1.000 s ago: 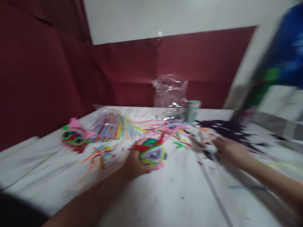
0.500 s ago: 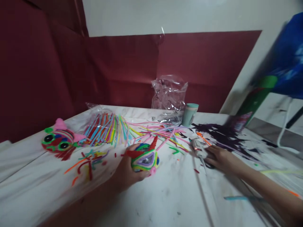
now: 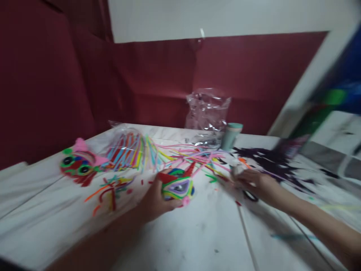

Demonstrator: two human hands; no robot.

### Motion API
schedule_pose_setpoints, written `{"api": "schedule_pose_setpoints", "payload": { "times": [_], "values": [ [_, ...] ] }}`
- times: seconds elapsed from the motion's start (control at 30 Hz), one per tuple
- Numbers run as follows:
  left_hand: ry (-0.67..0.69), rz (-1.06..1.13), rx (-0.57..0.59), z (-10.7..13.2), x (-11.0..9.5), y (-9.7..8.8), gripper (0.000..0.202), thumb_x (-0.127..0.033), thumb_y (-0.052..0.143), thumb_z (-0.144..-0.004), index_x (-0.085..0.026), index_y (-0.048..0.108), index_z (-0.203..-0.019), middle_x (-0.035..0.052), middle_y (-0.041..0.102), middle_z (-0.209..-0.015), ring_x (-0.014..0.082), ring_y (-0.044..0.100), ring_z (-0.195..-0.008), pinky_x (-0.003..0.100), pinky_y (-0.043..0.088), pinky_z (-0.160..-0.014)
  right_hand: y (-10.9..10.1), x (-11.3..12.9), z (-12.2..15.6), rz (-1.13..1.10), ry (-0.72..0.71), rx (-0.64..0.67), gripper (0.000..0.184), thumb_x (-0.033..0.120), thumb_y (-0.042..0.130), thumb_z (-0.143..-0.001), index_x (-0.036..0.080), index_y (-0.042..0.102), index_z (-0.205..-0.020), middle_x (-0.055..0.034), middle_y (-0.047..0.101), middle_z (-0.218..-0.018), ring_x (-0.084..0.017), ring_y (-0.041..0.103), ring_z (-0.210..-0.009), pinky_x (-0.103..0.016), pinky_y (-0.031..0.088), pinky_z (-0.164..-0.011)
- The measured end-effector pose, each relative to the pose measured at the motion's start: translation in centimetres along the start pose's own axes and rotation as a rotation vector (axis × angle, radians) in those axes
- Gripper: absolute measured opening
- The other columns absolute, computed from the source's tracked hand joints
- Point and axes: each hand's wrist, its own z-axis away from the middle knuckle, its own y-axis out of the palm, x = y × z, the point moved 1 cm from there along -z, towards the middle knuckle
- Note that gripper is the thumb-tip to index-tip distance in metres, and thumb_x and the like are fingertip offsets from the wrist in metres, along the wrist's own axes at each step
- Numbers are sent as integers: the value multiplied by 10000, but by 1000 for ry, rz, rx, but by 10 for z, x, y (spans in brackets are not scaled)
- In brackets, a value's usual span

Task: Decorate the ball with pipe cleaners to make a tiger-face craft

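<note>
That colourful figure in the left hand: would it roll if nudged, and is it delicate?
The colourful figure may well roll, since its body looks rounded. It is probably light, as the left hand alone grips it. Its pointed red spike looks slim, so it might bend if knocked.

a clear bag stands beside a pale green canister

Left hand, right hand bare; 2 forearms seemingly bare, blurred
</note>
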Motion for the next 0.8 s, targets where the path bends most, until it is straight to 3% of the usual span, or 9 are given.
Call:
{"api": "schedule_pose_setpoints", "payload": {
  "times": [0.07, 0.2, 0.3, 0.4, 0.5, 0.6, 0.7, 0.8],
  "values": [
    [8, 18, 21, -4, 3, -5, 788, -301, 812, -600, -221, 419, -1278, 107, 609, -1228, 297, 610, -1100, 439, 488, -956, 12, 9, -15, 95, -76, 110, 284, 157, 427, -897, 190, 709, -916, -100, 717, -901, -218, 659, -850, -304, 489, -760],
    [-9, -1, 25, -7, 4, -6, 769, -275, 812, -590, -218, 437, -1259, 103, 600, -1250, 299, 598, -1123, 417, 500, -950, 44, 21, -32, 324, -124, 155, 223, 153, 474, -875, 138, 677, -967, -130, 692, -923, -227, 631, -863, -304, 469, -769],
    [4, 12, 12, -5, 2, -5, 816, -255, 806, -588, -220, 404, -1298, 104, 579, -1279, 297, 585, -1143, 424, 487, -972, 62, 21, -40, 451, -173, 175, 203, 132, 470, -868, 125, 670, -902, -146, 687, -930, -245, 619, -861, -330, 460, -780],
    [10, 20, 9, -4, 0, -6, 836, -263, 800, -597, -219, 379, -1318, 107, 566, -1290, 294, 569, -1163, 433, 470, -990, 70, 15, -45, 479, -169, 182, 218, 91, 446, -856, 117, 662, -875, -147, 695, -911, -245, 629, -840, -333, 462, -771],
    [0, 13, -1, -3, 1, -6, 748, -283, 807, -588, -206, 448, -1239, 110, 573, -1278, 303, 565, -1162, 427, 468, -986, 69, 9, -44, 438, -83, 158, 208, 112, 446, -856, 117, 649, -900, -149, 704, -912, -234, 643, -845, -312, 464, -768],
    [-2, 19, 7, -4, 5, -5, 689, -295, 811, -597, -196, 474, -1190, 110, 605, -1224, 296, 582, -1133, 416, 475, -966, 63, 14, -41, 296, 6, 72, 227, 182, 414, -878, 136, 635, -853, -132, 702, -864, -205, 634, -776, -295, 465, -718],
    [9, 64, 16, -4, 5, -3, 700, -297, 816, -610, -196, 458, -1203, 104, 615, -1196, 277, 598, -1099, 401, 490, -933, 60, 30, -38, -106, 46, 56, 272, 337, 458, -868, 141, 618, -967, -104, 694, -869, -185, 621, -726, -295, 487, -662],
    [22, 118, 13, -3, -1, -1, 750, -316, 846, -568, -186, 461, -1198, 104, 611, -1182, 278, 594, -1085, 401, 495, -911, 68, 51, -36, -590, 85, 138, 610, 536, 583, -754, 120, 553, -1200, -132, 685, -1035, -216, 647, -819, -339, 538, -694]
  ]
}}
